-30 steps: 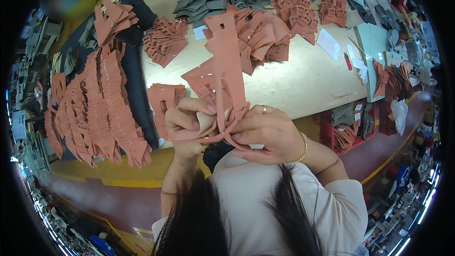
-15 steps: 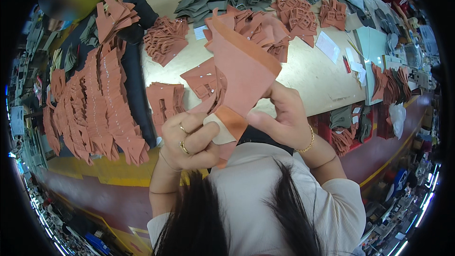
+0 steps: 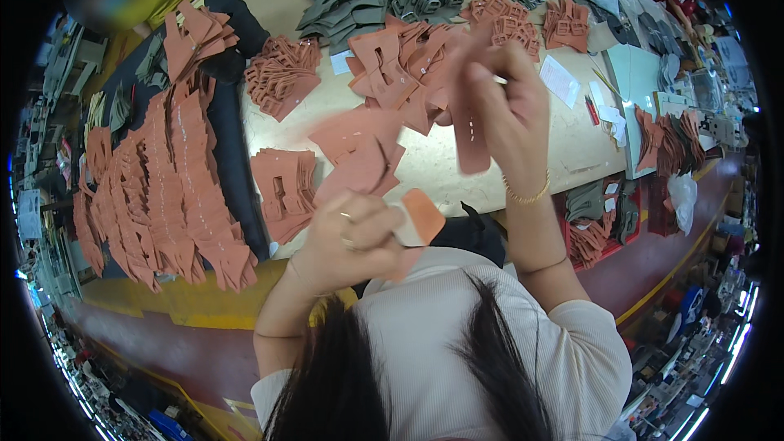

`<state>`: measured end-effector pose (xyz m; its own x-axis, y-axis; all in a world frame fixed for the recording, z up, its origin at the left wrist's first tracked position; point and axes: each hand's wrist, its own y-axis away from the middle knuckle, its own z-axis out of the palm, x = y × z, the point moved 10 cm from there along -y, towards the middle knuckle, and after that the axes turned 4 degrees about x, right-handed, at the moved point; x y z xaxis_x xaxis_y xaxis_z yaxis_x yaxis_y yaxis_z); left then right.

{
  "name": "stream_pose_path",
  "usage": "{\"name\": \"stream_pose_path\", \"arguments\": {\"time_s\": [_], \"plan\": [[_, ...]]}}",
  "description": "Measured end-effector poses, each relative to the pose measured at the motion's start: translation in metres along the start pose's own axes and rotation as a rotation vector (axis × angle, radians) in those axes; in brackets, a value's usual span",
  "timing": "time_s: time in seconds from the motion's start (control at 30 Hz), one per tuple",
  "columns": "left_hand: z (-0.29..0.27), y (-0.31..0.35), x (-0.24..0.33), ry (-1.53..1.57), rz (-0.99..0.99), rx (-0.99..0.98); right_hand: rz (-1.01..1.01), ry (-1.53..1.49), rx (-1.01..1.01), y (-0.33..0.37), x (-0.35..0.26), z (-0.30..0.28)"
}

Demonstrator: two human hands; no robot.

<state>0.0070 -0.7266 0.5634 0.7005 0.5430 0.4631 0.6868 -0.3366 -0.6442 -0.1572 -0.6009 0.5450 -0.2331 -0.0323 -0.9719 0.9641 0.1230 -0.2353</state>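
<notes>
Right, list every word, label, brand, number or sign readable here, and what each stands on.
No text can be read.
White sheet on the table: any print too small to read.
White papers at the table's right: too small.
White slip below the grey-green stack: too small.
Terracotta strip in the right hand: blurred.
Orange-and-cream piece in the left hand: none visible.

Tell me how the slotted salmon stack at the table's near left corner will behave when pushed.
The slotted salmon stack would likely fan apart, given its uneven edges. Its layers look thin, so they probably flex. Lying flat on the table, it seems unlikely to roll.
</notes>
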Motion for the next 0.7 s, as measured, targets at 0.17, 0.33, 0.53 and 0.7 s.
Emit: {"name": "stream_pose_path", "arguments": {"time_s": [0.17, 0.33, 0.53, 0.7], "plan": [[-0.039, 0.037, -0.056, 0.523, -0.453, 0.512, 0.101, 0.692, -0.529, 0.012, 0.048, 0.026], [0.001, 0.049, -0.068, 0.919, -0.616, 0.475, -0.122, 0.316, -0.621, 0.041, 0.016, 0.051], [0.009, 0.063, -0.083, 0.751, -0.732, 0.536, -0.061, 0.061, -0.814, 0.065, 0.0, 0.077], [0.01, 0.071, -0.084, 0.705, -0.724, 0.573, -0.145, -0.012, -0.686, 0.072, -0.007, 0.079]]}}
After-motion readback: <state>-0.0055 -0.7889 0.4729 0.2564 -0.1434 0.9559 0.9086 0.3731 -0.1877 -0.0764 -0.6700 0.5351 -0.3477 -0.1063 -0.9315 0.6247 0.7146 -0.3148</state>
